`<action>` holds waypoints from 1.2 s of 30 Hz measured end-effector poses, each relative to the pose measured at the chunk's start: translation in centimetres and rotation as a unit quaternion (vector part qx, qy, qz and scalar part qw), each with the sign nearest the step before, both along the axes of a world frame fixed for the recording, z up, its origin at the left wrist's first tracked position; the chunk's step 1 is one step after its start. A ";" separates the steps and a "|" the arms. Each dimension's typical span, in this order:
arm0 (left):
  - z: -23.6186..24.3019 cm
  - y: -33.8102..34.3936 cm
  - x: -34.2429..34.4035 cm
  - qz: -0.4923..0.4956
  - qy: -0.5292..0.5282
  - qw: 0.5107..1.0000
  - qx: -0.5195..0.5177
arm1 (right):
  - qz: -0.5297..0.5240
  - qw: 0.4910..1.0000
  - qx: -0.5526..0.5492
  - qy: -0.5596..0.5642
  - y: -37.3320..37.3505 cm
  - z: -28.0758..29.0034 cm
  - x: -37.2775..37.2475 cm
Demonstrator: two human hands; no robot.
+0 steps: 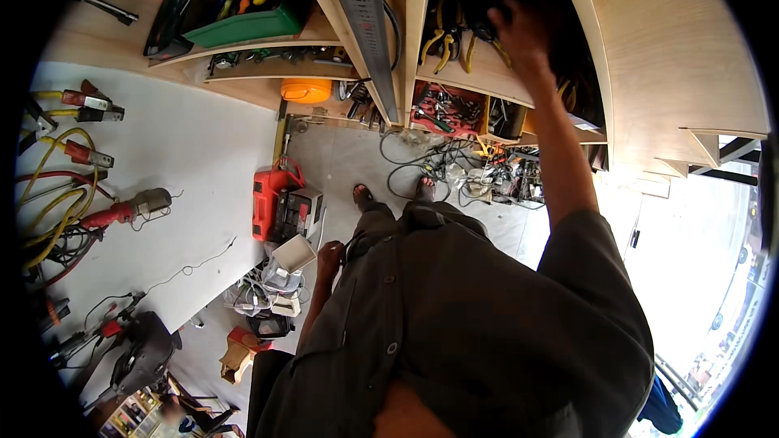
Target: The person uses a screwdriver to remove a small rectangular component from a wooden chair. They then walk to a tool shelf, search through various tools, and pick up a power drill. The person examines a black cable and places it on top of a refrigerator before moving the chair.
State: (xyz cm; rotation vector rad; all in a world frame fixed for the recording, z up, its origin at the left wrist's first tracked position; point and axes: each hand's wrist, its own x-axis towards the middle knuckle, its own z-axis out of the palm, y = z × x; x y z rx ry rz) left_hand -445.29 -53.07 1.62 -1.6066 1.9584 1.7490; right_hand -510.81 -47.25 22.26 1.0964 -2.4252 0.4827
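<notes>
My right hand (pixel 523 36) reaches into the dark shelf compartment at the top, its visible fingers apart. Part of that hand is lost in shadow. Near its fingertips lies a small dark object (pixel 484 29) whose kind I cannot make out. Several pliers with yellow handles (pixel 445 53) lie to the left of the hand on the wooden shelf (pixel 487 73). At my side, by the thigh, hangs my left hand (pixel 330 253); its fingers are mostly hidden, and nothing in it can be made out.
Under the shelf stand a red tray of tools (pixel 449 109) and tangled cables (pixel 487 178). A steel ruler (pixel 365 16) runs along the upright panel. Left are a green tool bin (pixel 243 28), an orange container (pixel 306 90), a red case (pixel 266 203) and a white table (pixel 187 170).
</notes>
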 end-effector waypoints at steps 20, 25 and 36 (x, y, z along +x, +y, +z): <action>-3.0 -0.3 1.9 -0.063 0.039 0.996 -0.056 | 0.050 0.766 -0.139 -0.626 -3.1 -2.0 9.4; -4.0 -0.6 1.5 -0.020 0.064 0.997 -0.034 | 0.115 0.616 -0.216 -0.748 0.1 -0.6 12.0; -4.9 -3.0 0.9 -0.059 0.034 0.997 -0.048 | 0.030 0.847 -0.199 -0.492 0.0 3.5 1.4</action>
